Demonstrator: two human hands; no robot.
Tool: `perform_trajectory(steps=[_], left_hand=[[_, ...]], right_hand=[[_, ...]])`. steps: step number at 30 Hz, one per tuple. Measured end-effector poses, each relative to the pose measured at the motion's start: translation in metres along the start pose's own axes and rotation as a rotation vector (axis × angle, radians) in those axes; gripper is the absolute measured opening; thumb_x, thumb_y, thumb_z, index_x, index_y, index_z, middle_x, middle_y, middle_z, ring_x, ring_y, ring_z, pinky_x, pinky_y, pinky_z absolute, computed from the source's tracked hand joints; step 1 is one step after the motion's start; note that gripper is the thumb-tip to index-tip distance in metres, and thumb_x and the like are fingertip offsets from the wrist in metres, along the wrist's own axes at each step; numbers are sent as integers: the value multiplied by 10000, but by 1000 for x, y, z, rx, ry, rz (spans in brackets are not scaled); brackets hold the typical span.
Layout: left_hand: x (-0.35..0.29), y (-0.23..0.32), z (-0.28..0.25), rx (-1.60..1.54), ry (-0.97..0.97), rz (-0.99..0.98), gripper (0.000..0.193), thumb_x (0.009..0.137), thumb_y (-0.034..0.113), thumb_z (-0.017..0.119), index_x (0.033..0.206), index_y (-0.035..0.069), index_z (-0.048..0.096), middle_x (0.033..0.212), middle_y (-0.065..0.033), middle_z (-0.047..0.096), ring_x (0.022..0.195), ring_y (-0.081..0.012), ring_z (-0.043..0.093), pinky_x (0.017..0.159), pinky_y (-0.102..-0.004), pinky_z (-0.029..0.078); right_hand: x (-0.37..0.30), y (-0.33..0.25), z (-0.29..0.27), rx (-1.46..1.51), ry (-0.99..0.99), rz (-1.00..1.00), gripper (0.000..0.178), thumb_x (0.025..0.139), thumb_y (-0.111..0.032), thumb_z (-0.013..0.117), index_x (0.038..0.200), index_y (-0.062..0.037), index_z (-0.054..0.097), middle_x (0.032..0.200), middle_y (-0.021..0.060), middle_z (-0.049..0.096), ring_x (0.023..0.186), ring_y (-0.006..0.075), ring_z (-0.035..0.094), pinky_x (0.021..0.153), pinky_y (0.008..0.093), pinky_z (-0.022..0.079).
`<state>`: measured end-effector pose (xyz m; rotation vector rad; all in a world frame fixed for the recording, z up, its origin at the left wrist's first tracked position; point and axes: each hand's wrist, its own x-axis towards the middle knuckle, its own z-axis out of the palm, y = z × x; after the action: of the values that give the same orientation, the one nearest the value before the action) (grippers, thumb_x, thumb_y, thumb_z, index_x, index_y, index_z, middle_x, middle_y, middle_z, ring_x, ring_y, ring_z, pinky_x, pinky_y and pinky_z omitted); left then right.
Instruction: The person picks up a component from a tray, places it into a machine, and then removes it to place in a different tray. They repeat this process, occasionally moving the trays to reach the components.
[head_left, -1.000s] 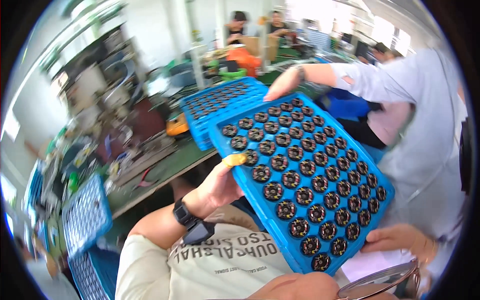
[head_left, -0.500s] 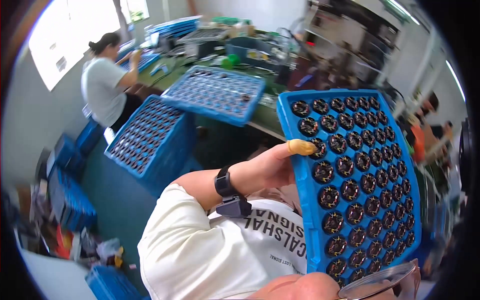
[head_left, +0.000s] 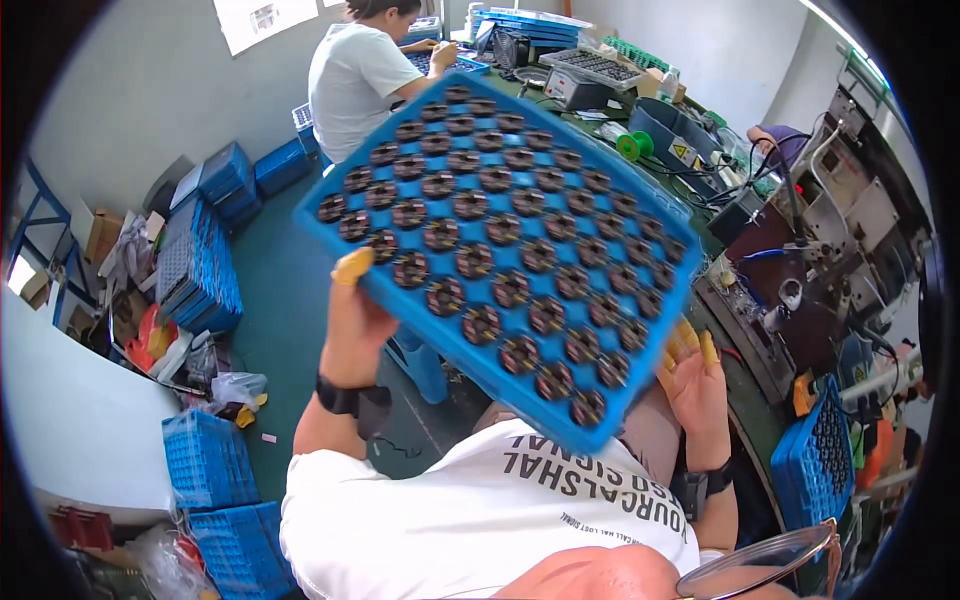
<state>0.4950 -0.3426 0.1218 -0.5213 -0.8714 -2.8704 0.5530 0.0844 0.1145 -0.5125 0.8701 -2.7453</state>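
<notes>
A blue plastic tray point(head_left: 480, 384) is held tilted in front of me, filled with rows of small round dark parts point(head_left: 470, 204) that show yellowish bits, blurred by motion. My left hand point(head_left: 362, 310) grips its near left edge, the yellow-covered thumb over the rim and the other fingers hidden beneath. By the tray's right edge is my right hand point(head_left: 697, 385), palm up with fingers stretched out, several in yellow covers. Its fingertips are right at the edge; whether they bear any weight cannot be made out. Dark bands are on both wrists.
A co-worker in a pale shirt point(head_left: 352, 85) sits at the far bench. Blue tray stacks point(head_left: 200, 265) and crates point(head_left: 210, 460) line the left floor. On the bench are a green spool point(head_left: 634, 147), a grey-blue bin point(head_left: 668, 130) and cables. Another loaded blue tray point(head_left: 820, 455) leans at right.
The tray has swung from the right to the middle and tipped flatter, with my left hand still on its edge. My right hand has come into view. My view has turned rightward.
</notes>
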Motion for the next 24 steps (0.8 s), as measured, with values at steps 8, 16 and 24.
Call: perform_trajectory(steps=[8,16,24], left_hand=[[51,48,-111,263,216,136,571,879,335,608,1352,67,432,1269,-98,577,1097,-261,603,860,-432,541],[96,31,-204,173,225,-2,638,848,388,616,1373,80,424,1323,-118,541,1174,-314,549,977,-487,461],[131,50,-257,298,318,-128,496,889,361,631,1293,105,500,1218,-88,603,1063,-258,599,929,-435,485]], right_hand=[[-34,-17,-24,-120,423,-57,473,1025,-355,330,1398,-67,367,1335,205,495,1206,357,517,960,480,494],[-79,-31,-34,-281,579,-232,459,1025,-354,346,1349,-40,426,1267,169,556,1170,280,553,941,402,513],[-100,-38,-30,-291,639,-370,460,1010,-365,391,1341,-50,448,1211,162,596,1114,283,589,939,402,506]])
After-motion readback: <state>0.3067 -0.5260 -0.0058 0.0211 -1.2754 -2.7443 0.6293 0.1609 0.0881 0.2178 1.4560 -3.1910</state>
